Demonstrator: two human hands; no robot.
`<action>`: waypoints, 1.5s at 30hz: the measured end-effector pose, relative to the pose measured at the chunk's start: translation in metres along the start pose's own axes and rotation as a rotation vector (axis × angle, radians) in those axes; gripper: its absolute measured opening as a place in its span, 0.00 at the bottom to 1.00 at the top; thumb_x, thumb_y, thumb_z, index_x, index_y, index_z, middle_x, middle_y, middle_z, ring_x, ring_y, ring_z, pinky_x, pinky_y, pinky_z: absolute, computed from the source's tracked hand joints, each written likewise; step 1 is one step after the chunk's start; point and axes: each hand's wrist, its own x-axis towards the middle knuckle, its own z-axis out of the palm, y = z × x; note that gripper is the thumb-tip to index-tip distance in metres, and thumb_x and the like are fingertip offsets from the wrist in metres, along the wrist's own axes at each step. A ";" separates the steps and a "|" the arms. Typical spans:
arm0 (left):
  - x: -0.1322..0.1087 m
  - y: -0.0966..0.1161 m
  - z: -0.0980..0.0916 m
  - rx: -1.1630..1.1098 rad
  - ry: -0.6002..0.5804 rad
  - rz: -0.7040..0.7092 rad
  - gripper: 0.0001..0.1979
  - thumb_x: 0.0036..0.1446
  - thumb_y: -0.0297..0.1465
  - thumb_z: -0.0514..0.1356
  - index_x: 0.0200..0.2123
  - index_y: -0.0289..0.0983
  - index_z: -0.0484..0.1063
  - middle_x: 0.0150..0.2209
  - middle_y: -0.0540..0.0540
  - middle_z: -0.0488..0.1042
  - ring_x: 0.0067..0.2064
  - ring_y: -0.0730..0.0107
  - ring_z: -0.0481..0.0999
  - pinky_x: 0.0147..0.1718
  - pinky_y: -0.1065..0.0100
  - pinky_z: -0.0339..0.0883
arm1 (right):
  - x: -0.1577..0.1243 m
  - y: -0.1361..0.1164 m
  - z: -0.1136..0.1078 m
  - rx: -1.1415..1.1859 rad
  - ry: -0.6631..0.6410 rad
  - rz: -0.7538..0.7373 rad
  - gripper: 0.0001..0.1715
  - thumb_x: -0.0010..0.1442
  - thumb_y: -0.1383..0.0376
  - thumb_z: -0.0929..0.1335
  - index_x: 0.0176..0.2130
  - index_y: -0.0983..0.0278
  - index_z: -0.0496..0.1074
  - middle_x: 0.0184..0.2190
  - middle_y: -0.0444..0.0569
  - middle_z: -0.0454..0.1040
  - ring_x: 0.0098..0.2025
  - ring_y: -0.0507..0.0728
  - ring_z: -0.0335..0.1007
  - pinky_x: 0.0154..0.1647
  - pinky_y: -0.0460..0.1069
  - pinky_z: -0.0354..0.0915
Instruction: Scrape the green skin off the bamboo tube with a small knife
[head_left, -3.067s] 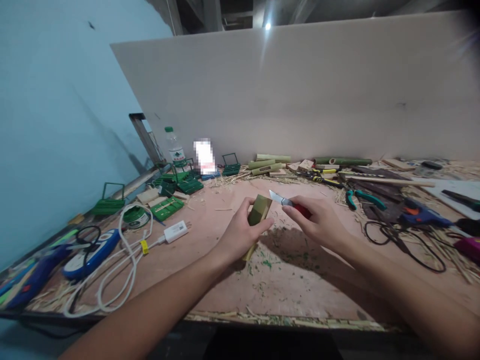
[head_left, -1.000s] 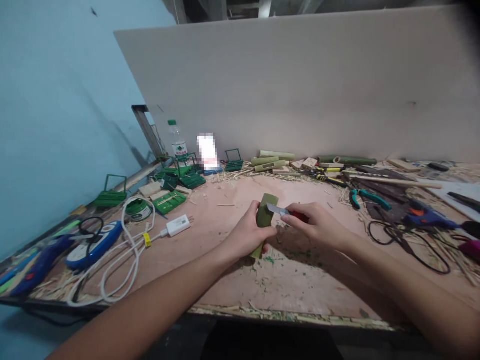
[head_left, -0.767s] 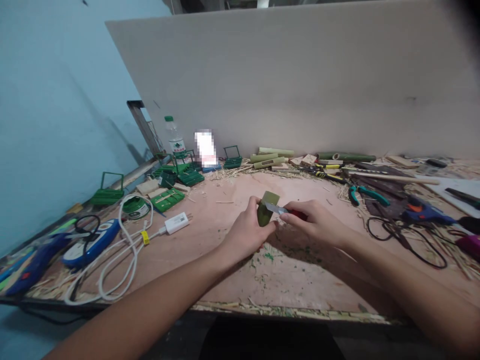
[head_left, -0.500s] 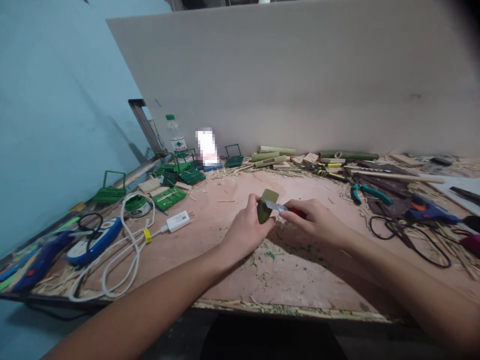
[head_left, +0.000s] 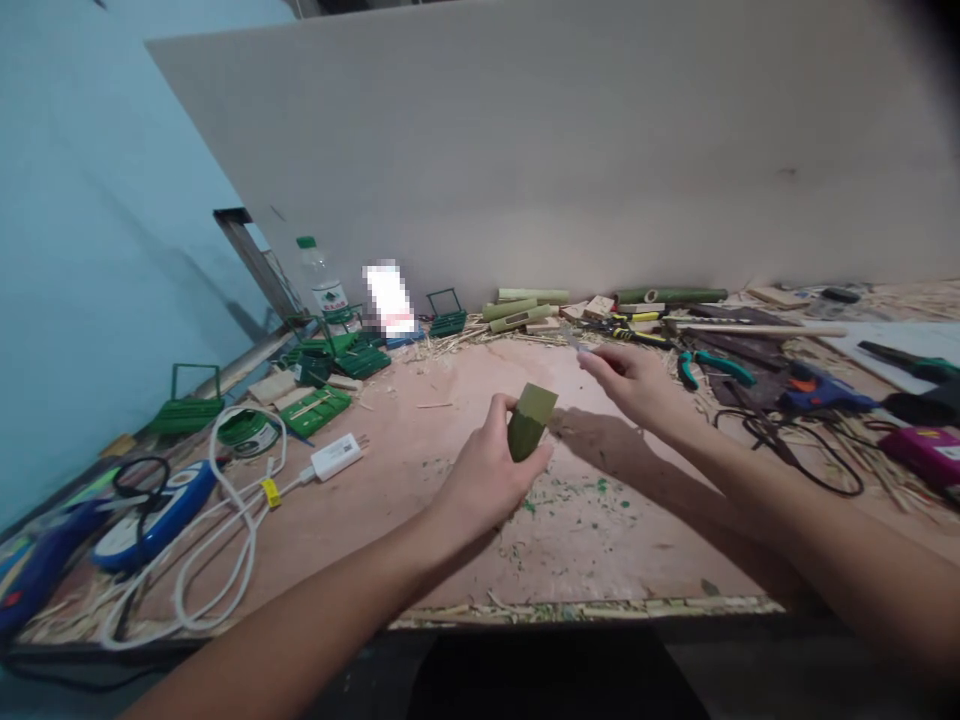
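Short, curved piece of olive-green bamboo [head_left: 532, 425]: partly worked, I judge, as small, bright green shavings [head_left: 603, 487] lie scattered on the pinkish wooden tabletop [head_left: 405, 440] on my side of it. My bare left hand [head_left: 489, 470] is wrapped firmly around it, thumb and fingers on opposite sides, over the middle of the table; whether its near end touches the wood I cannot tell, since my hand hides that end. The part close to my thumb is dark green and seems left to scrape; the square-cut far end is paler and looks further along, though the light may play a part. Beyond it, apart from the bamboo, my bare right hand [head_left: 630, 378] pinches a slim, grey knife blade [head_left: 574, 341], blurred, its handle hidden. Farther back lie long, round green bamboo tubes [head_left: 686, 296].
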 end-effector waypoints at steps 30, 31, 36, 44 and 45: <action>0.012 -0.007 -0.003 -0.383 -0.079 -0.109 0.17 0.57 0.35 0.64 0.47 0.41 0.63 0.17 0.58 0.67 0.14 0.71 0.68 0.13 0.74 0.65 | -0.028 -0.032 0.018 -0.040 -0.361 -0.211 0.23 0.74 0.53 0.63 0.32 0.64 0.73 0.23 0.43 0.68 0.25 0.52 0.61 0.30 0.48 0.54; 0.012 -0.008 -0.003 -0.376 -0.079 -0.105 0.17 0.57 0.35 0.64 0.48 0.41 0.63 0.17 0.58 0.67 0.14 0.71 0.68 0.12 0.74 0.65 | -0.028 -0.032 0.019 -0.040 -0.356 -0.206 0.23 0.74 0.53 0.63 0.32 0.63 0.73 0.23 0.43 0.68 0.25 0.52 0.61 0.30 0.48 0.54; 0.006 -0.006 0.000 -0.346 -0.115 -0.080 0.21 0.58 0.33 0.63 0.53 0.40 0.64 0.19 0.58 0.67 0.14 0.73 0.67 0.13 0.75 0.64 | -0.017 -0.021 0.017 -0.038 -0.253 -0.112 0.26 0.73 0.50 0.63 0.32 0.64 0.73 0.22 0.43 0.69 0.24 0.53 0.61 0.28 0.48 0.54; -0.002 0.003 0.004 -0.468 -0.153 -0.101 0.19 0.57 0.39 0.69 0.46 0.41 0.66 0.22 0.57 0.69 0.17 0.72 0.69 0.15 0.73 0.66 | -0.001 -0.005 0.000 -0.068 -0.057 0.010 0.31 0.71 0.45 0.62 0.24 0.62 0.63 0.20 0.43 0.62 0.25 0.53 0.55 0.27 0.49 0.49; 0.001 0.002 0.002 -0.508 -0.131 -0.101 0.19 0.56 0.40 0.70 0.42 0.40 0.66 0.22 0.56 0.70 0.17 0.72 0.70 0.17 0.72 0.67 | -0.002 -0.009 0.000 -0.064 -0.053 0.007 0.31 0.71 0.46 0.63 0.24 0.61 0.63 0.20 0.42 0.62 0.25 0.53 0.55 0.27 0.49 0.49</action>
